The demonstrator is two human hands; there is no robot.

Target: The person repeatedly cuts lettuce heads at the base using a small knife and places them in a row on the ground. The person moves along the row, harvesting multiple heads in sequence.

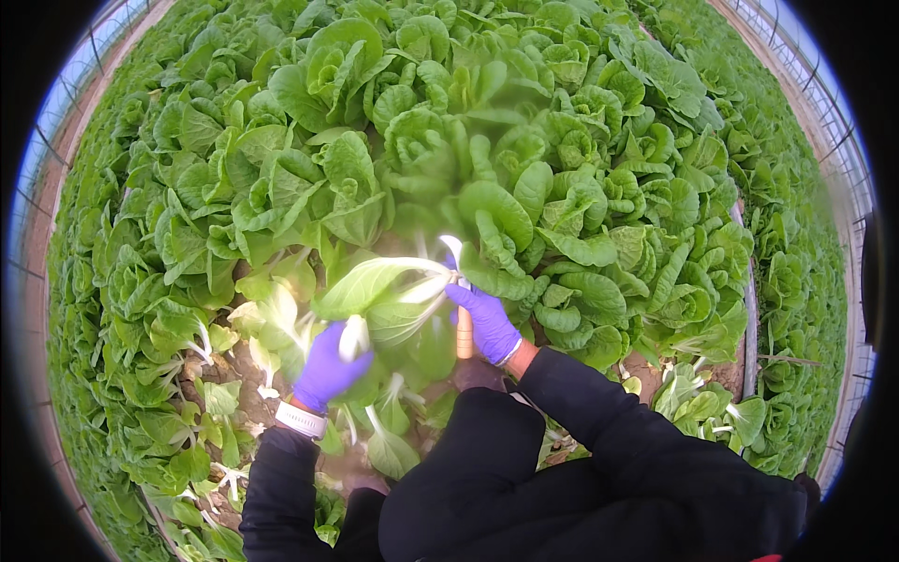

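Observation:
My right hand (pixel 484 319), in a purple glove, grips a small knife by its wooden handle (pixel 464 336). The knife's pale curved blade (pixel 451 246) shows above the fingers. Pinched in the same hand are the white stalk ends of some loose leaves (pixel 397 284), which spread out to the left. My left hand (pixel 329 369), gloved alike, is lower and to the left. It holds a pale, thick leafy-green stalk (pixel 353 338); glare and blur hide its far end.
Rows of leafy green heads (pixel 491 211) stand close in front of me. Cut leaves (pixel 390 442) lie on the brown soil (pixel 246 379) around my legs (pixel 463 456). A pale strip (pixel 750 316) runs along the right side. Greenhouse framing (pixel 836 140) curves past both edges.

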